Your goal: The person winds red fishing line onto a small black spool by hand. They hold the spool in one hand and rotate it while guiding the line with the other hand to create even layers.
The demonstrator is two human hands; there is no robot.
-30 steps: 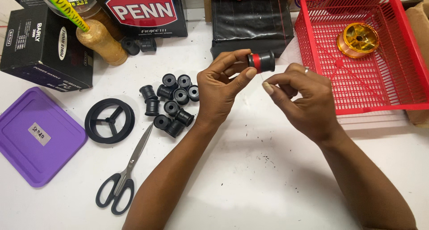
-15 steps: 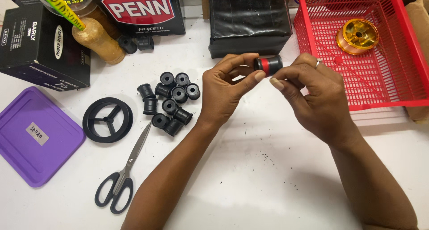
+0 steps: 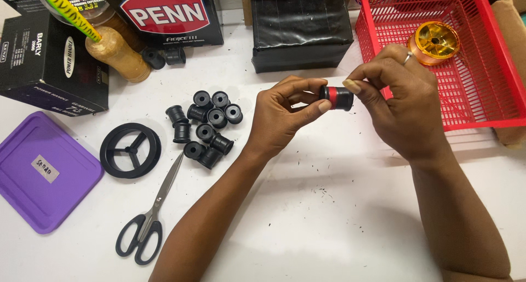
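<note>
From the head camera I see my left hand (image 3: 279, 117) and right hand (image 3: 402, 109) pinching a small black spool with a red band (image 3: 336, 97), held just left of the red basket (image 3: 482, 104). Loose black spools (image 3: 205, 127) and scissors (image 3: 150, 219) lie farther left of the basket.

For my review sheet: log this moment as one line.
left hand: holds black spool with red thread | right hand: fingertips on spool | table: loose black spools, scissors, red basket

left hand (image 3: 282, 115) raised, fingers pinched; right hand (image 3: 402, 104) opposite, fingertips pinched.
</note>
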